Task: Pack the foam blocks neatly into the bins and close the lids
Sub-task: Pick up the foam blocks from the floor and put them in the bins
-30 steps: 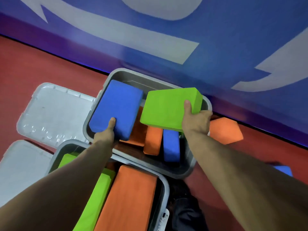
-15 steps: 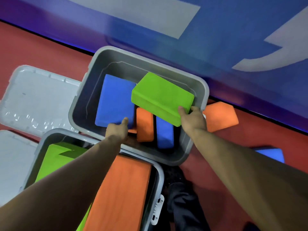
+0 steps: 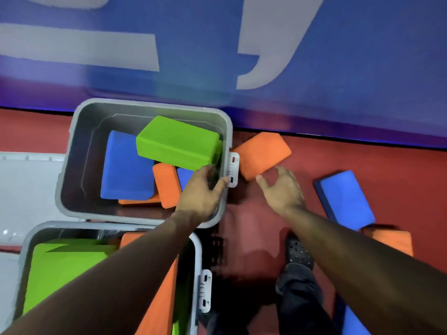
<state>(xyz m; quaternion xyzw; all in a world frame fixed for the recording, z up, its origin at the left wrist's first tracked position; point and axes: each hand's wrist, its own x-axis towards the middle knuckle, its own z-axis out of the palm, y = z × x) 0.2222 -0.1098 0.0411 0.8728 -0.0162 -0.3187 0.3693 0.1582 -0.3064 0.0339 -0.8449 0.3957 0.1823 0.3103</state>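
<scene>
Orange foam lies just beyond a person's right hand (image 3: 280, 189), whose fingers are spread and holding nothing as it hovers over the red floor (image 3: 254, 226), close to the near edge of the orange block (image 3: 262, 154). That block rests on the floor against the latch side of the far bin (image 3: 72, 165). To the left of that hand, the left hand (image 3: 202, 189) rests at the bin's right rim, fingers loosely apart near the latch (image 3: 233, 169) and below the green block (image 3: 179, 143), which sits tilted on top of other blocks inside; whether the hand touches that block cannot be told. A blue block (image 3: 125, 168) lies flat in the bin further left. To the right of the right hand, a second blue block (image 3: 346, 197) lies on the floor, an orange one (image 3: 396, 240) partly hidden behind the forearm. The near bin (image 3: 197, 250), under the left forearm, holds green and orange blocks. Both bins stand open, with pale lids (image 3: 26, 184) lying to the left. Packing appears partway done, with loose blocks remaining. The next move likely calls for closing the right hand on the orange block and lifting it over the rim, and the tilted green block may need levelling before any lid shuts.
</scene>
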